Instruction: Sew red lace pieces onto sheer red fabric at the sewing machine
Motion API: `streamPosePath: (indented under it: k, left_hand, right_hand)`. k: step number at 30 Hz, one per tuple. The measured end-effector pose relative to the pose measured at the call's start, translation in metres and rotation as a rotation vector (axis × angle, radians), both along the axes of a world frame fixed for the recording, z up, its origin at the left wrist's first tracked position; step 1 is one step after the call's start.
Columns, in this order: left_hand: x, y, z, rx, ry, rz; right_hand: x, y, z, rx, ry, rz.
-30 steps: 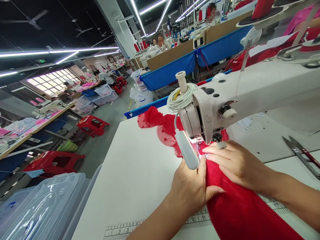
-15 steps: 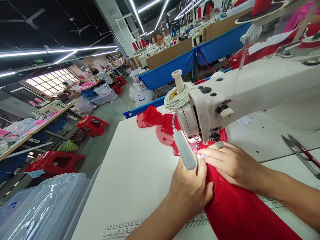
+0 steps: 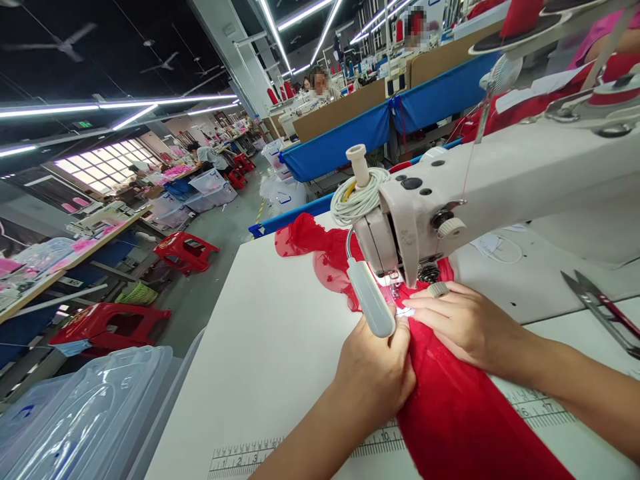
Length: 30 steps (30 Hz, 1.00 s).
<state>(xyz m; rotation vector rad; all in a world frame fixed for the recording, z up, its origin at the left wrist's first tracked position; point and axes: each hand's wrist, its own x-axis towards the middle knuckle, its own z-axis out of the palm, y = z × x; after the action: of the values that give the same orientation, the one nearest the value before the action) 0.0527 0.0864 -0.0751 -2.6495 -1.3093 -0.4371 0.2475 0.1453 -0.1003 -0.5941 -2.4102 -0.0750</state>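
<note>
Red fabric (image 3: 465, 413) runs from the front of the table up to the needle area of a white sewing machine (image 3: 530, 190). My left hand (image 3: 373, 370) grips its left edge just before the presser foot (image 3: 395, 291), fingertips partly hidden behind a grey lamp-like attachment (image 3: 371, 300). On the right side, my right hand (image 3: 465, 323) has its fingers bent together on the cloth, a ridged grey band on one finger; its thumb is hidden. Beyond the foot, sheer red cloth (image 3: 333, 257) lies bunched on the table. A small white piece shows between the fingertips.
Thread snips (image 3: 583, 295) lie right of my right hand. A printed ruler (image 3: 240, 457) crosses the white tabletop (image 3: 270, 347) near its front. Coiled cable (image 3: 357, 200) hangs on the machine head. Clear plastic bins (image 3: 100, 413) and red stools (image 3: 113, 327) stand left. Other people sit farther back.
My left hand has shifted slightly left, and its thumb, seen before on the cloth, is now tucked out of sight. The near part of the red fabric has swung left. My right hand barely moves.
</note>
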Motion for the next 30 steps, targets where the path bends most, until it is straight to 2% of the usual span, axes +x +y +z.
streamPosePath:
  k: [16,30]
  left_hand:
    - [-0.0031,-0.0003,-0.0036,-0.021,0.046,0.012]
    - [-0.0030,0.0018,-0.0025,-0.012,0.129,0.039]
  right_hand:
    - [-0.0018,0.0004,-0.0011,0.042,0.018,-0.044]
    - [-0.0045,0.0019,-0.0008,-0.023,-0.004,-0.085]
